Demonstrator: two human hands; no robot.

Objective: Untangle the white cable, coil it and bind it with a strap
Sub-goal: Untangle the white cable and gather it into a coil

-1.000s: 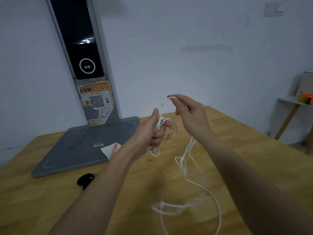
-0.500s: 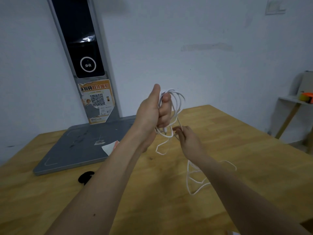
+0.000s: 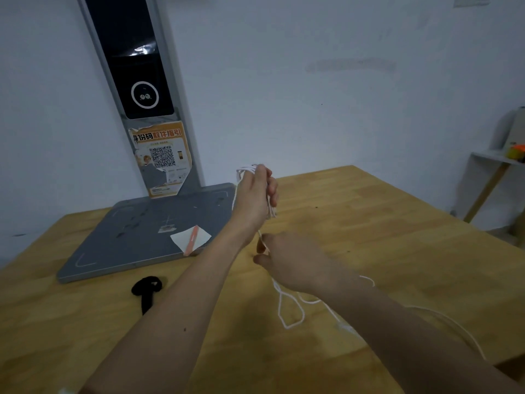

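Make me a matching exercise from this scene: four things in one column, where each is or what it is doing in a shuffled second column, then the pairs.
1. left hand
2. right hand
3. black strap
4. white card

A. lies on the grey base
B. grips the coiled loops
C. lies on the wooden table
D. pinches the loose strand of white cable

Pairs: 1-B, 2-D, 3-C, 4-A

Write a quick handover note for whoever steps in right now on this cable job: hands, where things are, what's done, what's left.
Left hand: raised, gripping several coiled loops of the white cable.
Right hand: lower, pinching the strand just below the coil.
The rest of the cable trails loose in loops over the wooden table, to the right.
Black strap: on the table left of the arms, untouched.
Done: first loops wound.
Left: wind in the loose length, then bind the coil with the strap.
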